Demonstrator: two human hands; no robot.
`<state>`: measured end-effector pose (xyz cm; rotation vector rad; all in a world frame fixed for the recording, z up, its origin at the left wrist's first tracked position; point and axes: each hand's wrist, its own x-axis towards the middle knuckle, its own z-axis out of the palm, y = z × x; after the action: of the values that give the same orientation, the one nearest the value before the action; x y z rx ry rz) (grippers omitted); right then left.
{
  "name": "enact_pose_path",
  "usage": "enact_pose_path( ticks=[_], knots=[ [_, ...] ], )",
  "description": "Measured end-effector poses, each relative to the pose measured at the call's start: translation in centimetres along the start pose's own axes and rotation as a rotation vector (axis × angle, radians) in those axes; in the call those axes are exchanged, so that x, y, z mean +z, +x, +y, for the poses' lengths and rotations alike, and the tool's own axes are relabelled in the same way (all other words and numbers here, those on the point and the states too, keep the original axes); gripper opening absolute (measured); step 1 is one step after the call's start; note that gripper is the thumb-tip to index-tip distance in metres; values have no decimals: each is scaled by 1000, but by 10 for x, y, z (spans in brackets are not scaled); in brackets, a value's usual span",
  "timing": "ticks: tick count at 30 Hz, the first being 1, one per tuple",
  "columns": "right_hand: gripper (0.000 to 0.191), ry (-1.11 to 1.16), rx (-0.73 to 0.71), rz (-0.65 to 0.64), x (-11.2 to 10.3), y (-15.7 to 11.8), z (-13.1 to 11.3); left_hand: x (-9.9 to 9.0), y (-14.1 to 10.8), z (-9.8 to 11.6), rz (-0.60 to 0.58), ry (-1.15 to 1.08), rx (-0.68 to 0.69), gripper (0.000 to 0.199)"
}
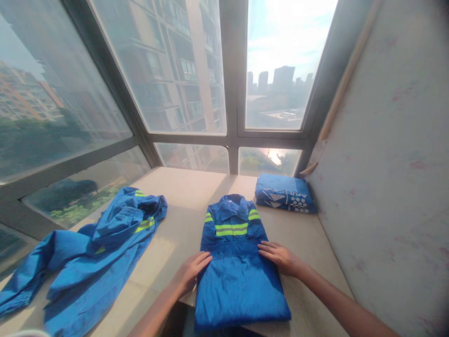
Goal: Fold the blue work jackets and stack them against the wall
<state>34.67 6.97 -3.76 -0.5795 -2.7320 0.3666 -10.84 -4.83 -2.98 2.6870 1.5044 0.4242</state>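
Note:
A blue garment with a collar and yellow-green reflective bands lies folded in front of me, collar pointing away. My left hand touches its left edge, fingers extended over the fabric and the thumb lower down beside it. On the opposite edge rests my right hand, its fingers spread on the cloth a little below the right sleeve band. Neither hand grips the fabric. A second blue garment with similar bands lies loosely crumpled at the left.
The pale surface runs up to framed windows. At the back right sits a folded blue item with white print, near the patterned wall. Part of a whitish round rim shows at the bottom left.

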Motion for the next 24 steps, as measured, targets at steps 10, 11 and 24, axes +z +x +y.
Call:
enact_pose_path(
  ticks=[10, 11, 24],
  knots=[
    [48, -376, -225, -47, -1, 5, 13, -32, 30, -15, -63, 228, 372, 58],
    [47, -398, -237, -36, 1, 5, 14, -31, 31, -15, -49, 217, 371, 58],
    [36, 18, 220, 50, -3, 22, -15, -8, 26, 13, 101, -505, -389, 39]
  ],
)
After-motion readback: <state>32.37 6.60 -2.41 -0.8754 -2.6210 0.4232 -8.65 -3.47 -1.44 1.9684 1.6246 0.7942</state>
